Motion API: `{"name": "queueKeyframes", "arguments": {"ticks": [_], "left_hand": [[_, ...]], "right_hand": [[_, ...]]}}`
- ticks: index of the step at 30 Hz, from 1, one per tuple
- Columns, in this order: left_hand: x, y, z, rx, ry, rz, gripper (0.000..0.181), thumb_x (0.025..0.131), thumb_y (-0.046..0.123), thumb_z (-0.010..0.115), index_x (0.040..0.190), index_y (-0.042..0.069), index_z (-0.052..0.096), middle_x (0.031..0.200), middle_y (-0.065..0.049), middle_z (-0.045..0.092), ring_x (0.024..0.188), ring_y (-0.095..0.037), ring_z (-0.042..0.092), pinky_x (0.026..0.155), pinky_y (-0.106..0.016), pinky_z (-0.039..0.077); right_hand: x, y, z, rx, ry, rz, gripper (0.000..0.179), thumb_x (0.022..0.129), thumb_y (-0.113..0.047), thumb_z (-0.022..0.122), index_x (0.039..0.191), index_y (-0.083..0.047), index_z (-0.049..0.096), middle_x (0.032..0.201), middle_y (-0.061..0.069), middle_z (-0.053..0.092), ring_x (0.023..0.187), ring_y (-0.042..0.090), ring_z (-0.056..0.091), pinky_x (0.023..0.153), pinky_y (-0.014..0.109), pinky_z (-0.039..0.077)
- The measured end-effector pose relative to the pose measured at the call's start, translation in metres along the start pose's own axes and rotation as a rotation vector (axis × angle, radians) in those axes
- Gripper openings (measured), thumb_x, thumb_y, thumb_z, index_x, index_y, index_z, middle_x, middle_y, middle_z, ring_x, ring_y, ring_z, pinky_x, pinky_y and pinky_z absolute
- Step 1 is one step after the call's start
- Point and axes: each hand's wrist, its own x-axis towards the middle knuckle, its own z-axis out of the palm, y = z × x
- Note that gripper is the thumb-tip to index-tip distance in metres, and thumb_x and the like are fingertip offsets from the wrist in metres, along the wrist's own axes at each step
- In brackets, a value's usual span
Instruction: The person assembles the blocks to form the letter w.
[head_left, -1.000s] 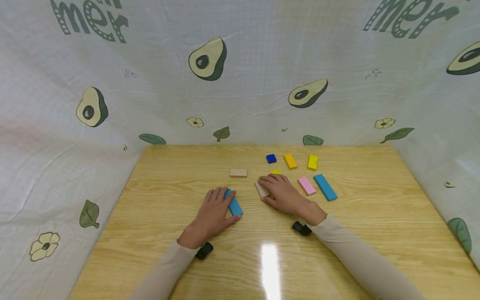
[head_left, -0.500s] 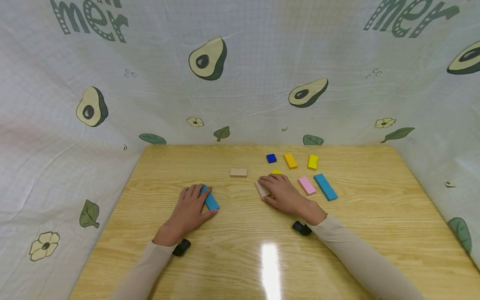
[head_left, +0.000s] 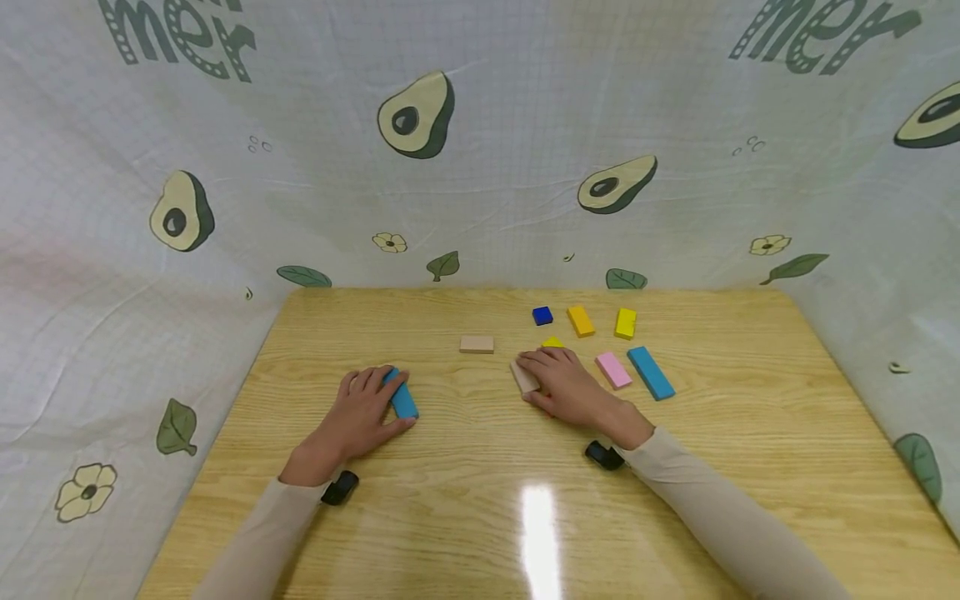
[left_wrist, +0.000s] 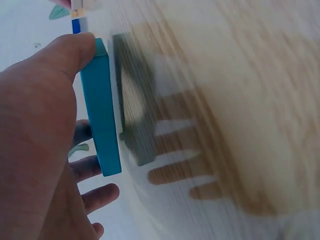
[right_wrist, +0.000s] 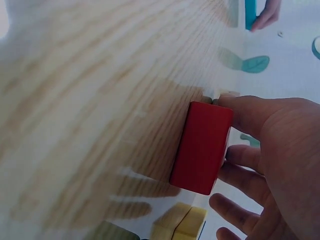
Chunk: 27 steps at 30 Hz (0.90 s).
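Note:
My left hand (head_left: 363,412) pinches a long blue block (head_left: 403,400) lengthwise, between thumb and fingertips. In the left wrist view this blue block (left_wrist: 101,110) shows a narrow gap from its reflection on the tabletop. Further right, my right hand (head_left: 562,383) rests low over a beige wooden block (head_left: 523,377), thumb at its near end and fingers at its far end. A red block (right_wrist: 201,147) stands under that palm in the right wrist view, mostly hidden from the head view. Part of a yellow block (head_left: 552,342) shows just beyond the right fingers.
On the wooden table (head_left: 480,500) another beige block (head_left: 477,344) lies between the hands, farther back. A dark blue cube (head_left: 542,316), an orange block (head_left: 581,322) and a yellow block (head_left: 626,323) are at the back. A pink block (head_left: 613,370) and second blue block (head_left: 651,372) lie right.
The left hand has carried the blue block leftward and slightly back, away from the right hand. My right hand has stayed in place at the beige block.

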Motion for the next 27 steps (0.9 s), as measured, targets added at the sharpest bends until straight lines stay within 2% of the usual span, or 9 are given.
{"name": "queueKeyframes", "arguments": {"ticks": [6, 16, 22, 27], "left_hand": [[-0.002, -0.001, 0.0, -0.002, -0.012, 0.02, 0.071, 0.098, 0.041, 0.076, 0.154, 0.004, 0.052, 0.153, -0.026, 0.048, 0.141, -0.048, 0.045, 0.116, -0.068, 0.031], [-0.006, -0.001, 0.003, -0.025, -0.015, -0.018, 0.078, 0.1, 0.042, 0.074, 0.16, 0.001, 0.044, 0.162, -0.024, 0.041, 0.146, -0.046, 0.041, 0.118, -0.066, 0.03], [-0.009, 0.005, 0.001, -0.041, 0.024, -0.049, 0.072, 0.103, 0.038, 0.071, 0.157, -0.001, 0.047, 0.16, -0.024, 0.044, 0.145, -0.046, 0.042, 0.119, -0.065, 0.03], [-0.01, 0.006, 0.004, -0.014, 0.045, -0.051, 0.067, 0.104, 0.038, 0.069, 0.154, -0.003, 0.051, 0.156, -0.024, 0.048, 0.142, -0.046, 0.045, 0.118, -0.065, 0.032]], "right_hand": [[0.001, 0.0, 0.0, 0.011, 0.004, -0.003, 0.057, 0.102, -0.022, 0.073, 0.15, 0.003, 0.055, 0.152, 0.02, 0.057, 0.142, 0.044, 0.048, 0.119, 0.063, 0.032], [0.005, -0.002, -0.001, 0.02, -0.005, -0.004, 0.056, 0.101, -0.025, 0.075, 0.148, 0.0, 0.058, 0.148, 0.017, 0.061, 0.14, 0.041, 0.05, 0.119, 0.061, 0.033], [0.008, -0.005, -0.002, 0.037, 0.014, -0.03, 0.055, 0.1, -0.027, 0.076, 0.146, -0.001, 0.061, 0.145, 0.015, 0.062, 0.139, 0.039, 0.051, 0.118, 0.061, 0.034], [0.013, -0.011, -0.005, 0.049, 0.019, -0.036, 0.056, 0.101, -0.029, 0.075, 0.147, -0.002, 0.06, 0.147, 0.014, 0.061, 0.139, 0.038, 0.05, 0.118, 0.06, 0.034]]}}
